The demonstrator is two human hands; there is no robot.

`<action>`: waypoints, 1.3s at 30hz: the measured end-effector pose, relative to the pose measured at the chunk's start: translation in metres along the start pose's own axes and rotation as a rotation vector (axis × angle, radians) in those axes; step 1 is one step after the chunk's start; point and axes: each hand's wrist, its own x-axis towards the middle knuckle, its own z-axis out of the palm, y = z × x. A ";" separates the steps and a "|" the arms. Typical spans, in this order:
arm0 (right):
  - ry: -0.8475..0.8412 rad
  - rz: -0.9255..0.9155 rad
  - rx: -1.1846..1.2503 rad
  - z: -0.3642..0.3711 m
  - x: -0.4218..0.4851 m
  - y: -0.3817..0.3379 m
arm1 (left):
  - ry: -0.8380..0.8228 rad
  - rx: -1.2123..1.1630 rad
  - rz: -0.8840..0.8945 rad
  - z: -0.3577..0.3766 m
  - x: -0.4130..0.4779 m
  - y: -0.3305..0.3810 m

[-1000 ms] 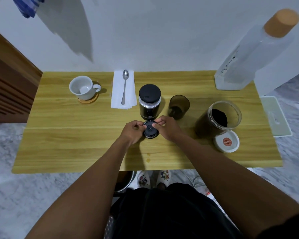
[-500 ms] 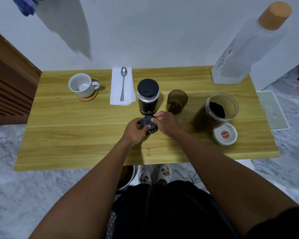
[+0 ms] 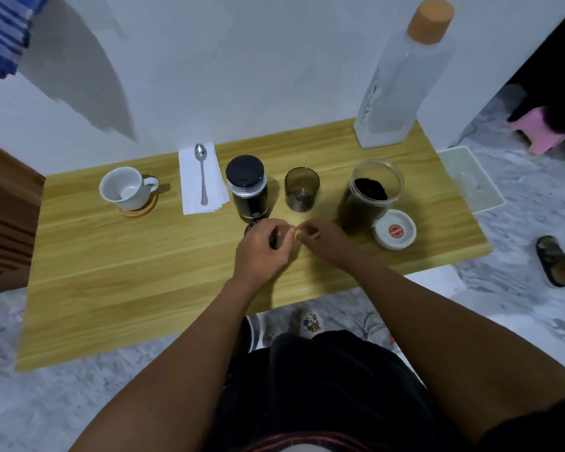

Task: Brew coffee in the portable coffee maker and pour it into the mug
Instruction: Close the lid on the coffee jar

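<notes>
Over the pale wood-grain desk [image 3: 144, 288], the left hand [image 3: 261, 248] curls its fingers around a small dark part [image 3: 251, 227], of which only an edge shows. Just beside it, the right hand [image 3: 323, 239] draws thumb and forefinger together; whether they pinch anything cannot be told. Directly behind the hands stands the portable coffee maker [image 3: 247, 190], a glossy dark cylinder with a matte black cap and a pale band beneath it. To its right are 1 smoked translucent cup [image 3: 301, 190] and 1 clear round jar [image 3: 374, 190] of dark grounds, whose white lid [image 3: 394, 229] lies off on the desk. The white glazed mug [image 3: 124, 189] sits empty on a round coaster [image 3: 142, 210] at far left, well apart from the brewer. The step appears to be fitting or freeing that small part. Holding it level in both hands and turning gently should keep it from slipping or cross-threading.
</notes>
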 end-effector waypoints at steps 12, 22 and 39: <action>0.594 0.247 -0.093 -0.072 -0.060 0.106 | -0.346 -0.126 -0.057 0.087 0.075 0.072; 0.478 0.304 -0.285 -0.076 -0.020 0.135 | -0.305 -0.235 0.027 0.103 0.092 0.064; 0.804 -0.001 0.208 -0.157 -0.017 0.071 | -0.299 -0.263 0.097 0.104 0.103 0.064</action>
